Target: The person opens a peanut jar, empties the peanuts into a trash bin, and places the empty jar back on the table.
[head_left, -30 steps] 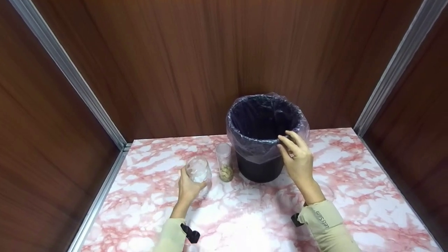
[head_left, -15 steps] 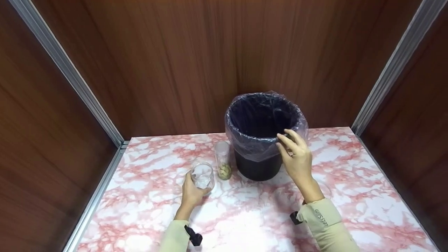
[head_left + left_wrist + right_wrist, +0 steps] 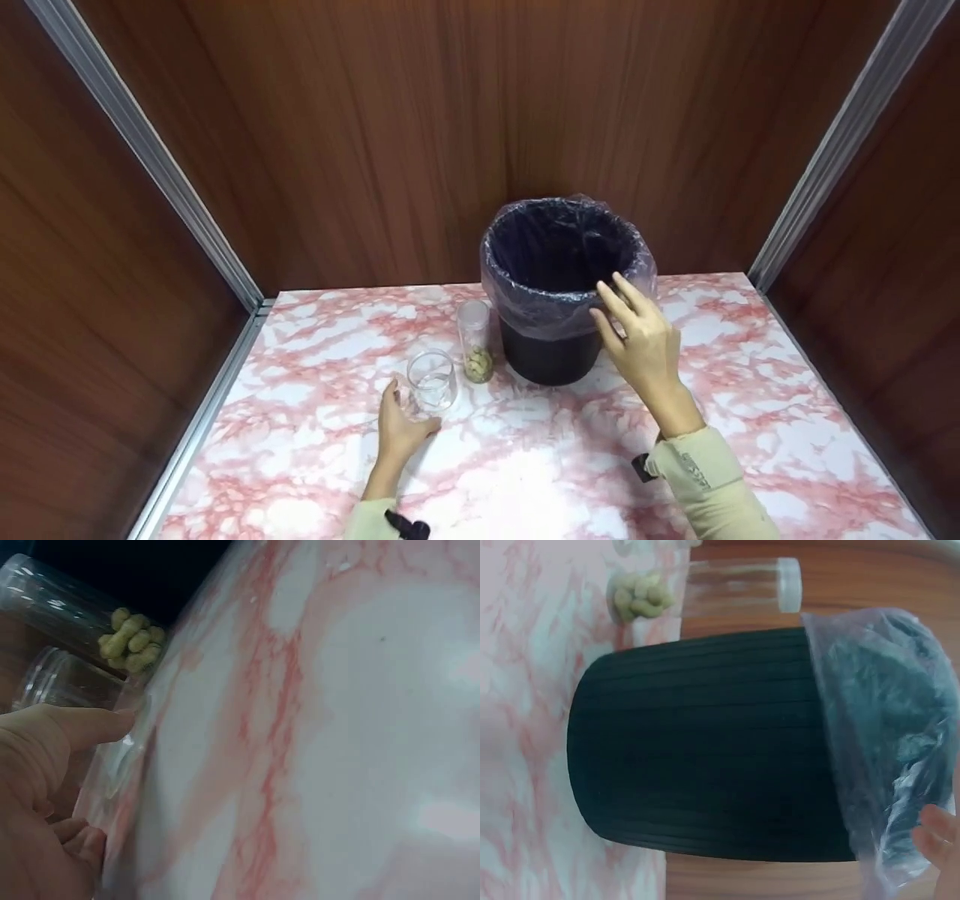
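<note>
A short, wide clear jar (image 3: 433, 382) stands upright on the marbled table. Just left of it my left hand (image 3: 403, 429) is spread, thumb and fingers apart, curving beside the jar without gripping it. Behind and to the right stands a tall clear jar (image 3: 473, 321) with a whitish lid and several shelled peanuts (image 3: 643, 596) at its bottom. A black bin (image 3: 550, 361) is lined with a thin purplish plastic bag (image 3: 553, 321) folded over its rim. My right hand (image 3: 645, 345) hovers at the rim's front right, fingers extended and loosely bent, holding nothing visible.
The tabletop (image 3: 315, 450) has a pink and white marble pattern. Brown wood-look panels (image 3: 375, 150) enclose it at the back and both sides, with metal edge rails (image 3: 832, 157) in the corners. The bin stands close to the back panel.
My left hand tipped the short jar upright, set it down, let it go and drew back slightly. My right hand's fingers have straightened and spread at the bin's rim.
</note>
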`<state>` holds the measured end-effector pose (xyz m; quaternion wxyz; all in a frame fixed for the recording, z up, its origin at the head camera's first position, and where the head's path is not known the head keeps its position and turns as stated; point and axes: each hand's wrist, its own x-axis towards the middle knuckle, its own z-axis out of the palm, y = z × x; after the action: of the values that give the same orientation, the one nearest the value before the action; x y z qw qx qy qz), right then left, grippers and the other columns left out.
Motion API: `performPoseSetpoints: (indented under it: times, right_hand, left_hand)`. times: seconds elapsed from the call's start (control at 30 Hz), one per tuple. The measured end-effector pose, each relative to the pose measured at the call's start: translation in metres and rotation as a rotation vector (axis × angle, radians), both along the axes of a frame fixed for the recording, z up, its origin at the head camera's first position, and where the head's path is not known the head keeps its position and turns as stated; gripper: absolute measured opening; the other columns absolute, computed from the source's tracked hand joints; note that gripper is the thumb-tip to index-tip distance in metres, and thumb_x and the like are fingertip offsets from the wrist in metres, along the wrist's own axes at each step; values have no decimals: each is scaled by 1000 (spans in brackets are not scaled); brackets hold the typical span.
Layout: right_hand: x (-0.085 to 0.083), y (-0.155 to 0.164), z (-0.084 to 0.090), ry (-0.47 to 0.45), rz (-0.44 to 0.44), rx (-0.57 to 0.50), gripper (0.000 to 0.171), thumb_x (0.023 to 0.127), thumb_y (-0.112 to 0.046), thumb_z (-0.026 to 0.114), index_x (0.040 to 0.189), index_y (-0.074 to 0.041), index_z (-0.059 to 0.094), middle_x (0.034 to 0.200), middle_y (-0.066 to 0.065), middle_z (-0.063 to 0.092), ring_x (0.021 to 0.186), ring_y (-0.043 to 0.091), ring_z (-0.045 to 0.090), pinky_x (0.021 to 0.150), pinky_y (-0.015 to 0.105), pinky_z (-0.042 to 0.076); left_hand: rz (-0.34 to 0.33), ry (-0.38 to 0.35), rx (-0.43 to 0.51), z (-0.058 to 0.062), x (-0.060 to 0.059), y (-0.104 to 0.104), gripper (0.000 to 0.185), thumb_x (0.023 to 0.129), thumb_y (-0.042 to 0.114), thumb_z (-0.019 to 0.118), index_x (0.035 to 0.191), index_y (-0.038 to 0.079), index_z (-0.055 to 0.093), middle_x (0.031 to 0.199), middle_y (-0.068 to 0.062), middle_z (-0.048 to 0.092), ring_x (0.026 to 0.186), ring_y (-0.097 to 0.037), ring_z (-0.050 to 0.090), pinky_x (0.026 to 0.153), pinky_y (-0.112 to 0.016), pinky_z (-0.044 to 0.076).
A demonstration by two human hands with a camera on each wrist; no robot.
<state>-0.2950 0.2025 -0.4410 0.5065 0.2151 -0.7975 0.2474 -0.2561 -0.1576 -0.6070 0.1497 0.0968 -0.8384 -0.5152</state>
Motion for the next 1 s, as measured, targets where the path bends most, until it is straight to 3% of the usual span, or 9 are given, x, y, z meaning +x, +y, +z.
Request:
performPoseSetpoints:
  times: [0.13,0.23,0.33,0.47,0.57,0.7,0.87,1.0]
  right_hand:
    - [9,-6,10,72,29,18,29,84,-18,75,112,-11,74,114,8,69,84,30,67,66,45,56]
    - [19,-22,15,64,131,34,12,82,-9,72,92,-5,76,90,8,73,72,28,67,62,41,56]
    - [32,-52,14,-52,231,105,8,79,-5,70,85,-8,74,80,4,71,67,22,66,60,35,55]
    - [38,-101,14,-313,245,220,15,79,-13,71,94,-14,74,94,-1,70,81,19,64,68,34,55]
    - [25,-135,20,-458,197,290,24,80,-19,72,103,-16,72,104,0,67,90,23,62,71,39,55]
    - [-2,-168,26,-593,125,400,34,79,-24,74,112,-13,69,116,8,64,102,31,59,74,47,55]
    - [-33,-195,26,-788,-4,546,41,81,-30,73,117,-12,66,119,13,61,107,35,57,78,51,54]
    - [-51,-204,23,-905,-64,620,36,81,-24,72,114,-11,66,114,15,63,106,34,59,84,47,52]
  left_hand:
    - [-20,27,14,16,16,-3,100,64,4,88,145,-2,30,139,-30,40,126,-45,41,103,-54,38]
    - [-27,89,10,32,29,1,86,69,6,86,140,-1,39,135,-27,45,120,-45,46,100,-55,41]
    - [-31,148,0,48,42,10,67,72,8,85,130,0,52,127,-21,55,112,-43,53,96,-54,44]
    - [-117,183,-12,59,52,22,46,75,8,82,116,5,63,112,-12,64,100,-35,61,87,-52,50]
    - [-257,185,-6,59,54,31,37,78,9,79,112,6,65,108,-9,67,95,-34,64,82,-49,53]
    - [-411,115,9,54,58,41,33,82,13,76,112,8,65,106,-9,67,92,-33,64,80,-45,53]
    - [-512,4,33,50,67,47,32,83,14,76,113,12,65,109,-12,65,96,-35,62,80,-46,52]
    - [-552,-45,45,48,73,49,33,84,12,75,114,15,64,114,-14,64,100,-37,61,81,-48,52]
